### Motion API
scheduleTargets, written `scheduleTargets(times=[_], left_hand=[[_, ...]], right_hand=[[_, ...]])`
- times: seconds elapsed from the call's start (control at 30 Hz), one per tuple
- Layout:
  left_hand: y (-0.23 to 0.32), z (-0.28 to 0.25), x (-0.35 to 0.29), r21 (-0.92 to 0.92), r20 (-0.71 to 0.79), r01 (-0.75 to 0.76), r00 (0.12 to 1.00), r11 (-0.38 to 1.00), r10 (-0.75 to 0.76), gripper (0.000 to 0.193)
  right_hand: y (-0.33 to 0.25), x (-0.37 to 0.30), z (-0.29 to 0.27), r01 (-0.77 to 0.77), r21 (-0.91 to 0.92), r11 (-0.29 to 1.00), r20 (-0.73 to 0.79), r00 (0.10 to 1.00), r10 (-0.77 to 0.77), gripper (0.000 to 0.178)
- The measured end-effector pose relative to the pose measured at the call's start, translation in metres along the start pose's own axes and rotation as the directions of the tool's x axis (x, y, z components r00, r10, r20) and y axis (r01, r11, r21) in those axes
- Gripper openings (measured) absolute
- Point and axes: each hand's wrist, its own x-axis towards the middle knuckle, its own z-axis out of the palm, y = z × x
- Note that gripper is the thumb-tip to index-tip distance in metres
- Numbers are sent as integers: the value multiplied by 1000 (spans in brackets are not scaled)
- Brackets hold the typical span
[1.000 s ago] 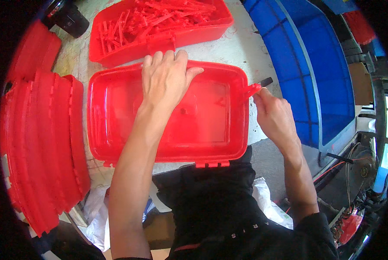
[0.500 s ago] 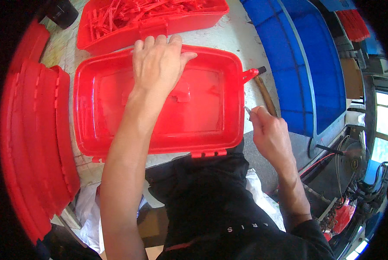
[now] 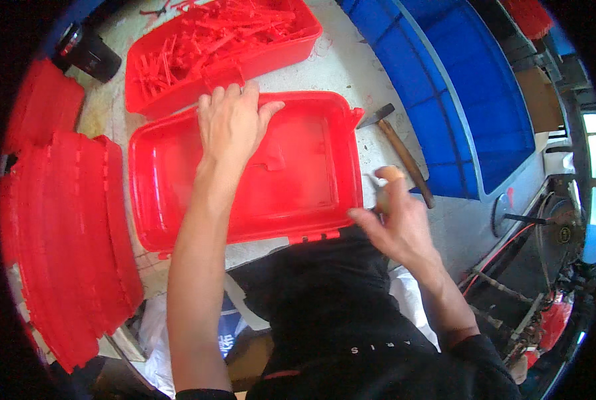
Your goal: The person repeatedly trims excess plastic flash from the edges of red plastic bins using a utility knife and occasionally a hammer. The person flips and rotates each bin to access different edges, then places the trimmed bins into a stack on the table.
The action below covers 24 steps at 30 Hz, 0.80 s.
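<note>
A shallow red plastic tray-like case part (image 3: 298, 193) lies on the table before me, its hollow side up and hinge tabs along the near edge. My left hand (image 3: 231, 127) grips its far rim, fingers over the edge and thumb apart inside. Just off the right rim, my right hand (image 3: 404, 220) holds a small blade (image 3: 372, 179) in its curled fingers. The thumb is stretched toward the tray's near right corner. Motion smears the blade and fingertips, so its handle is unclear. Beside that hand lies a hammer (image 3: 404, 153) with a wooden handle.
Beyond the tray stands a red bin (image 3: 158, 103) full of thin red plastic scraps. Stacked red plastic parts (image 3: 71, 240) rise at the left, near a black cup-like container (image 3: 91, 53). A large blue crate (image 3: 438, 100) stands at the right.
The small red piece sticking out at the tray's right rim no longer extends to the hammer. My right thumb has spread away from the blade. The whole view has shifted and tilted.
</note>
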Motion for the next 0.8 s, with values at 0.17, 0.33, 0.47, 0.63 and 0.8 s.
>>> scheduleTargets(times=[0.17,0.33,0.47,0.63,0.8], left_hand=[[-2,0,0,2,28,-6,1000,1000,6,52],[-6,3,2,-6,92,-1,996,1000,1,47],[-6,-49,25,48,431,17,902,999,-35,46],[15,-172,8,244,621,-125,782,962,-56,52],[44,-208,-63,259,-67,-140,984,956,163,68]], right_hand=[[23,31,25,53,323,945,-215,976,18,22],[49,46,4,-33,502,864,-240,955,176,11],[43,46,7,199,325,924,-362,929,-73,27],[57,35,11,79,507,858,-104,994,-30,33],[77,53,30,189,-98,977,-192,960,-205,38]])
